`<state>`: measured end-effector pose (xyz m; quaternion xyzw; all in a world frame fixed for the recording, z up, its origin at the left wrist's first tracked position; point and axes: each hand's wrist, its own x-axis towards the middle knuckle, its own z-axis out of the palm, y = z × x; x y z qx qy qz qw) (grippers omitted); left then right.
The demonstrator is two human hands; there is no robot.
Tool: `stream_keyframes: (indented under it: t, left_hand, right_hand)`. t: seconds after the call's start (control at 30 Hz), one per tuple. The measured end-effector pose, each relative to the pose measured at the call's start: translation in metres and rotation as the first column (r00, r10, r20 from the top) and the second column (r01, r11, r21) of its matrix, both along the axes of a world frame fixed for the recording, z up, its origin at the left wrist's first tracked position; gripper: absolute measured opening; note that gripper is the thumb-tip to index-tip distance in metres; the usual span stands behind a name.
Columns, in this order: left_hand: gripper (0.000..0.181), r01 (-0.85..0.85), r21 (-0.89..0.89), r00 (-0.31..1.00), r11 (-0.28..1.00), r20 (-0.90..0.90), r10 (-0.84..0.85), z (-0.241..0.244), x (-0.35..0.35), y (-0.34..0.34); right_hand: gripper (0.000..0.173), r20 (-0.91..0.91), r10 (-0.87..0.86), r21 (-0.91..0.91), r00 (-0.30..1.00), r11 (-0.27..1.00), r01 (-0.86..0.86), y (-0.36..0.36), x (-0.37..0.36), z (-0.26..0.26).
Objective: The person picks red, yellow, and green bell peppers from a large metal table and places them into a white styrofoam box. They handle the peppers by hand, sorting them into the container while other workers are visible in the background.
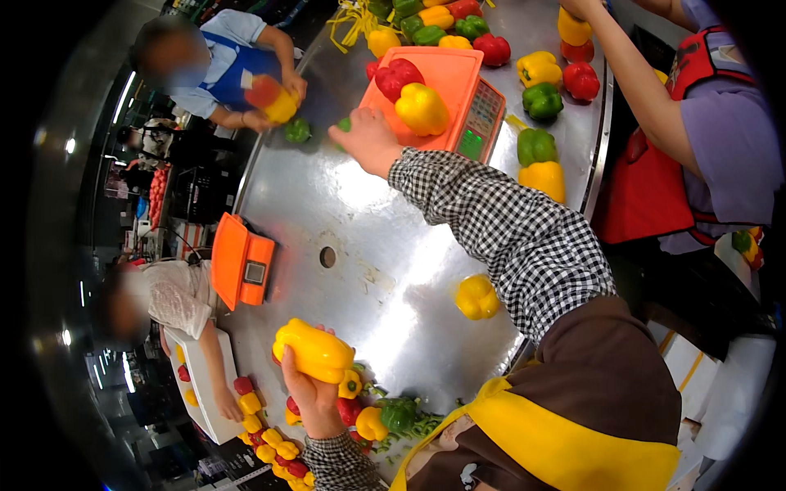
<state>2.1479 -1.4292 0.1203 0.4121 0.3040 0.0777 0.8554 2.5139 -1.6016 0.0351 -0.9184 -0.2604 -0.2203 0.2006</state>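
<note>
My left hand grips a yellow bell pepper, thumb across its near side. A bit of red shows behind that pepper. My right hand is stretched out beside the orange weighing scale, with its fingers over a green bell pepper that is mostly hidden. Whether the fingers close around it cannot be seen. On the scale's pan lie a red bell pepper and a yellow bell pepper. Another green bell pepper rests left of my right hand.
A lone yellow bell pepper lies near my right sleeve on the metal table. A second orange scale stands left. Loose peppers and green scraps lie below. Co-workers handle peppers around the table; one reaches beside a white box.
</note>
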Motion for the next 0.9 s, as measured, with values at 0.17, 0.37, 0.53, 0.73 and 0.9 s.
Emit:
stream_keyframes:
  t: [0.17, 0.37, 0.53, 0.73, 0.9]
  left_hand:
    - [0.049, 0.033, -0.112, 0.999, 0.993, 0.024, -0.03, -0.005, -0.005, -0.006]
    - [0.049, -0.064, -0.096, 0.993, 0.993, -0.101, 0.054, -0.023, -0.002, -0.013]
    - [0.047, -0.044, -0.088, 0.997, 0.995, -0.066, 0.038, -0.016, -0.002, -0.025]
    - [0.047, -0.018, -0.12, 0.996, 0.993, -0.091, 0.007, -0.029, -0.013, -0.016]
    - [0.049, -0.034, -0.088, 0.995, 0.996, -0.101, 0.025, -0.028, -0.015, -0.027]
  right_hand:
    - [0.018, 0.263, -0.035, 0.154, 0.964, 0.988, -0.006, 0.019, -0.02, 0.016]
    - [0.033, -0.396, 0.822, 0.131, 0.409, 0.491, -0.861, 0.017, -0.196, 0.036]
    - [0.045, -0.522, 0.791, 0.165, 0.318, 0.46, -0.872, -0.011, -0.221, 0.036]
    - [0.038, -0.459, 0.81, 0.169, 0.365, 0.482, -0.859, -0.014, -0.231, 0.022]
    - [0.036, -0.493, 0.799, 0.156, 0.344, 0.47, -0.869, -0.017, -0.237, 0.023]
